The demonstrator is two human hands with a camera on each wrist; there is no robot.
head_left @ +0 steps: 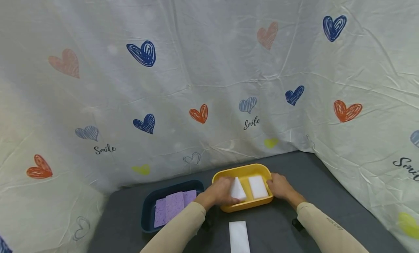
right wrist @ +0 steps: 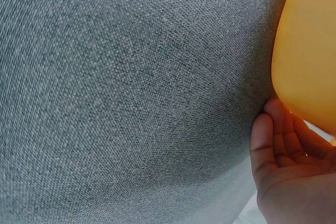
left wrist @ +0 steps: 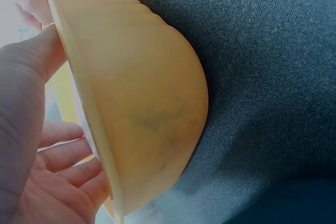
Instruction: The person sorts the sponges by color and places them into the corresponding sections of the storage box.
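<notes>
A yellow tray [head_left: 232, 208] stands on the dark table with two white sponges inside. My left hand [head_left: 223, 191] reaches over the tray's left end and holds the left white sponge [head_left: 238, 190], which is tilted and partly covered by the hand. In the left wrist view the thumb [left wrist: 44, 51] crosses the tray's rim while the other fingers are inside. The right white sponge [head_left: 258, 187] lies apart from both hands. At the tray's right end my right hand [head_left: 282, 187] grips the rim; the right wrist view shows its fingers [right wrist: 262, 135] against the outer corner.
Left of the yellow tray, a dark blue tray [head_left: 146, 213] holds several purple sponges [head_left: 175, 205]. One more white sponge [head_left: 239, 236] lies on the table [head_left: 268, 231] in front, between the forearms. A white curtain [head_left: 209, 64] with printed hearts hangs behind and at the right.
</notes>
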